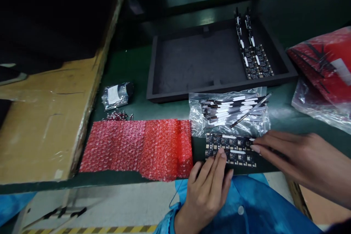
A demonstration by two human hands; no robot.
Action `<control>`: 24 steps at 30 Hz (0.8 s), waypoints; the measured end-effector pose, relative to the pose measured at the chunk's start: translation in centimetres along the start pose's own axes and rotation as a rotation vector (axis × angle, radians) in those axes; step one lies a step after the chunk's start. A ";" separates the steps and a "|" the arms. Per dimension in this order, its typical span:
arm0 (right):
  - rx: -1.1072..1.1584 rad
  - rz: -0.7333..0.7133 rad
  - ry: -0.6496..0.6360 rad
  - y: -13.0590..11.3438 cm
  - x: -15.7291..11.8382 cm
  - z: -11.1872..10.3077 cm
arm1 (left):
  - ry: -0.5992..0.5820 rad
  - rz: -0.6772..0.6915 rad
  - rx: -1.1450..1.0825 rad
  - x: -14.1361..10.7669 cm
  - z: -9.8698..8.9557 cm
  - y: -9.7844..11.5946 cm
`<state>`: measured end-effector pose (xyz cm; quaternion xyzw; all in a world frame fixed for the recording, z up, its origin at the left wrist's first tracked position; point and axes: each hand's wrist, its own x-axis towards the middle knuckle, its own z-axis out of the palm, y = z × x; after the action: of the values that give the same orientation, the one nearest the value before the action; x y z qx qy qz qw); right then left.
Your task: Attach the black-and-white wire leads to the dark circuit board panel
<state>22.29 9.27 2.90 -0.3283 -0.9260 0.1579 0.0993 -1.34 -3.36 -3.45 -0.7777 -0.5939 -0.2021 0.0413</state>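
A black circuit board panel [242, 160] with rows of small parts lies at the table's near edge. Thin dark flex cables with white labels [229, 136] run along it. My left hand [208, 186] rests over the panel's lower left part, fingers stretched out and fingertips touching it. At the panel's upper right end, my right hand [296, 153] has thumb and forefinger pinched on what looks like a flex cable's end. Just behind the panel, a clear plastic bag [196, 117] bears several more such cables, with a slim metal tweezers-like tool [249, 111] across them.
A black foam tray [192, 58] behind holds boards with upright strips at its right side. Red bubble wrap [137, 146] lies left, with small loose parts [117, 116] and a silvery bag [116, 95] behind. Cardboard [46, 124] stands far left; a red packet [326, 65] lies right.
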 end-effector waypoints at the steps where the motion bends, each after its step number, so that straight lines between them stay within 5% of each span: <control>1: -0.019 -0.027 0.004 0.4 0.3 -0.4 | 0.004 0.002 0.003 0.0 0.0 0.1; 6: -0.137 -0.078 -0.028 2.8 2.6 0.0 | 0.017 0.009 -0.003 0.0 0.1 0.1; 14: -0.392 -0.363 -0.104 3.7 4.5 0.2 | 0.031 -0.013 -0.029 -0.5 0.5 -0.1; 24: -0.299 -0.381 -0.024 4.1 4.5 -0.3 | 0.030 0.058 0.026 -1.0 -0.1 -0.2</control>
<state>21.26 15.22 2.08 -0.1570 -0.9854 0.0014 0.0666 -1.81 -4.22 -3.71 -0.7908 -0.5730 -0.2045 0.0662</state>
